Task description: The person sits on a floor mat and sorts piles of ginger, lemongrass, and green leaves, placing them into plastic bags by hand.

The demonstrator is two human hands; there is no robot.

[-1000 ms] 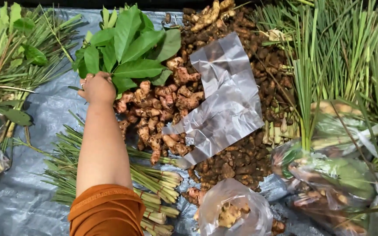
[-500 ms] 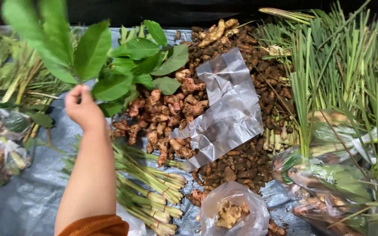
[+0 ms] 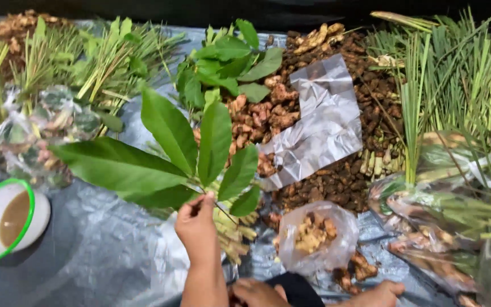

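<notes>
The leaf sprig (image 3: 166,153) stood above the tarp (image 3: 103,256), in front of the leaf bunch (image 3: 231,65). The bowl (image 3: 7,219) sat at its left. The flat plastic bag (image 3: 319,125) lay on the roots (image 3: 336,182), with the filled bag (image 3: 313,236) before them and the lemongrass (image 3: 456,85) at the right.

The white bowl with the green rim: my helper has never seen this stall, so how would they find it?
Start at the grey plastic sheet under all the herbs and roots, and follow it to its near left edge. There sits the white bowl, apart from the heaps. It is the only round dish, green-rimmed and holding brown liquid.
</notes>
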